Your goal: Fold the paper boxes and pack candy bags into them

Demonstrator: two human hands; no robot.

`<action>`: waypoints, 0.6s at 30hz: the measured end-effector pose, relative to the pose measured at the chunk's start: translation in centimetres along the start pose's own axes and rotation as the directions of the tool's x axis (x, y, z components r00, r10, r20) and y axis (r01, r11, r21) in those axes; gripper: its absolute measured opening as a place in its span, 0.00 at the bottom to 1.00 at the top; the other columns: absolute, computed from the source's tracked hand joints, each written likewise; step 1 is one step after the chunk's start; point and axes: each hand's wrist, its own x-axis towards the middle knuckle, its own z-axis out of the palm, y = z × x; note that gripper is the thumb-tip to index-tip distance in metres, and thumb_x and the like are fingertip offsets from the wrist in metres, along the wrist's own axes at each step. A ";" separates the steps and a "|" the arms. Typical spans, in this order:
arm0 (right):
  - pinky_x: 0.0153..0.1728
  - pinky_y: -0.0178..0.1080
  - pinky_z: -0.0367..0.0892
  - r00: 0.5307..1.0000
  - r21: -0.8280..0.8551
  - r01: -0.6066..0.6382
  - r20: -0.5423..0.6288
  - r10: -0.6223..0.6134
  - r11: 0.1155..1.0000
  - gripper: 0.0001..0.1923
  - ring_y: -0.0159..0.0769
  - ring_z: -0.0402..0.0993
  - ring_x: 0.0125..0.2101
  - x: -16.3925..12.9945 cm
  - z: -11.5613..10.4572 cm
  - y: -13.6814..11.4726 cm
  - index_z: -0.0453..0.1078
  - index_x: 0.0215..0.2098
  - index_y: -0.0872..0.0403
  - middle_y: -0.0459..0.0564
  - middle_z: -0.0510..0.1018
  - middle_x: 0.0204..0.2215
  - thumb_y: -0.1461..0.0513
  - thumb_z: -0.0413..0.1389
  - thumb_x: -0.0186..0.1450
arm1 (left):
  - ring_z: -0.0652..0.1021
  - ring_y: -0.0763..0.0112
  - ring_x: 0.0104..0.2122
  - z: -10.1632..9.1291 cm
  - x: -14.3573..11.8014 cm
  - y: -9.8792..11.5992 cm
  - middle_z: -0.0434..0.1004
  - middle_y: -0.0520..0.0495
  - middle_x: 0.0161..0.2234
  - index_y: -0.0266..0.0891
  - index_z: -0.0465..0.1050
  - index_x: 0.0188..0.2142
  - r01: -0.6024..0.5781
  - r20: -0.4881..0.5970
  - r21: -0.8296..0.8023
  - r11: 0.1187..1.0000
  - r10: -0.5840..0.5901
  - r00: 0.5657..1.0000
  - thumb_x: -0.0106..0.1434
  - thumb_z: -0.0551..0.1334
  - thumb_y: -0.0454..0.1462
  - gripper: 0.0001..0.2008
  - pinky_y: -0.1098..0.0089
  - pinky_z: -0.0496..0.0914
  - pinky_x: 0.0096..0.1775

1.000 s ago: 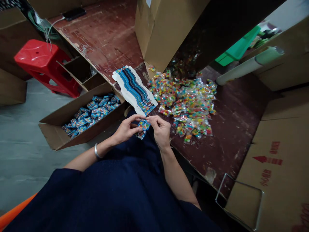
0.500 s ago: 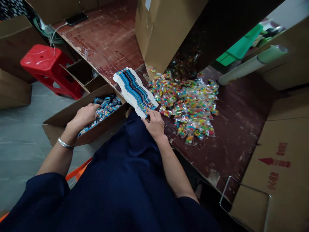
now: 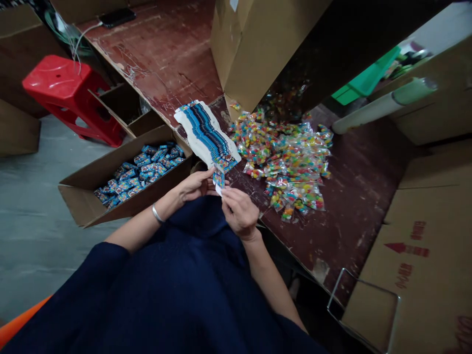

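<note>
A small printed blue carton point(image 3: 219, 179) is between my two hands, above the table's front edge. My left hand point(image 3: 196, 187) grips it from the left, with thumb and fingers along its side. The fingers of my right hand point(image 3: 240, 210) pinch its near end, where a white flap shows. Just beyond lies a fanned row of flat blue-and-white cartons point(image 3: 206, 132) on the table. To the right of that row is a heap of clear bags of colourful candies point(image 3: 287, 157). Left of my left hand, a long cardboard box point(image 3: 79, 199) holds many small filled blue cartons point(image 3: 136, 172).
The dark red table point(image 3: 354, 206) has a tall cardboard box point(image 3: 243, 54) at its back and a phone point(image 3: 117, 18) at its far left. A red stool point(image 3: 62, 81) stands on the floor. At right are a pale roll point(image 3: 372, 115) and a large carton with red print point(image 3: 424, 216).
My left hand has left the box of filled cartons and come across to my right hand. A small carton is now held between both hands, in front of the fanned row.
</note>
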 end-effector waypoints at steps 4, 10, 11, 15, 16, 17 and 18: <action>0.51 0.49 0.79 0.999 0.103 -0.014 0.045 0.009 0.995 0.15 0.45 0.83 0.47 -0.1 -0.8 -1.6 0.77 0.53 0.45 0.50 0.87 0.44 0.58 0.63 0.68 | 0.86 0.54 0.45 0.3 -0.5 0.6 0.86 0.35 0.43 0.35 0.80 0.47 -0.050 0.079 0.004 0.999 0.049 0.996 0.58 0.74 0.50 0.24 0.59 0.80 0.46; 0.33 0.37 0.74 0.936 0.160 -0.312 0.221 0.274 0.936 0.29 0.35 0.77 0.25 2.3 -2.3 -1.6 0.67 0.65 0.47 0.41 0.79 0.26 0.51 0.64 0.68 | 0.85 0.59 0.42 0.7 -2.6 1.2 0.85 0.34 0.47 0.36 0.82 0.49 -0.078 0.179 0.177 0.981 0.046 0.983 0.52 0.79 0.48 0.28 0.67 0.77 0.42; 0.32 0.37 0.73 0.929 0.171 -0.330 0.235 0.287 0.928 0.26 0.34 0.76 0.24 2.7 -2.5 -1.5 0.69 0.61 0.47 0.39 0.77 0.24 0.51 0.64 0.67 | 0.85 0.61 0.41 0.9 -2.8 1.2 0.85 0.36 0.47 0.36 0.82 0.48 -0.080 0.187 0.192 0.978 0.044 0.981 0.52 0.79 0.48 0.28 0.68 0.77 0.41; 0.27 0.36 0.68 0.902 0.280 -0.406 0.274 0.333 0.870 0.14 0.32 0.73 0.20 3.2 -3.1 -1.5 0.71 0.39 0.49 0.39 0.76 0.20 0.50 0.66 0.64 | 0.83 0.67 0.38 1.5 -3.2 0.7 0.86 0.42 0.41 0.36 0.83 0.45 -0.077 0.216 0.246 0.966 0.023 0.976 0.51 0.80 0.46 0.25 0.71 0.75 0.41; 0.26 0.36 0.67 0.898 0.311 -0.427 0.258 0.357 0.849 0.15 0.32 0.72 0.20 3.1 -3.1 -1.5 0.69 0.36 0.49 0.39 0.76 0.20 0.50 0.67 0.64 | 0.83 0.68 0.36 1.6 -3.2 0.5 0.85 0.43 0.39 0.35 0.83 0.43 -0.087 0.200 0.250 0.964 0.037 0.979 0.52 0.79 0.46 0.23 0.71 0.75 0.40; 0.26 0.35 0.67 0.895 0.344 -0.444 0.207 0.394 0.827 0.15 0.32 0.72 0.19 3.0 -3.0 -1.5 0.69 0.36 0.49 0.39 0.76 0.20 0.50 0.67 0.64 | 0.83 0.67 0.35 1.8 -3.2 0.3 0.85 0.43 0.37 0.35 0.83 0.42 -0.103 0.174 0.243 0.965 0.061 0.983 0.52 0.79 0.47 0.23 0.71 0.75 0.39; 0.26 0.35 0.68 0.889 0.380 -0.453 0.132 0.438 0.807 0.16 0.32 0.73 0.21 2.7 -2.8 -1.6 0.69 0.38 0.49 0.39 0.76 0.21 0.50 0.67 0.64 | 0.83 0.66 0.34 1.9 -3.1 0.2 0.85 0.43 0.36 0.34 0.83 0.41 -0.125 0.137 0.225 0.966 0.095 0.986 0.52 0.79 0.47 0.23 0.70 0.75 0.39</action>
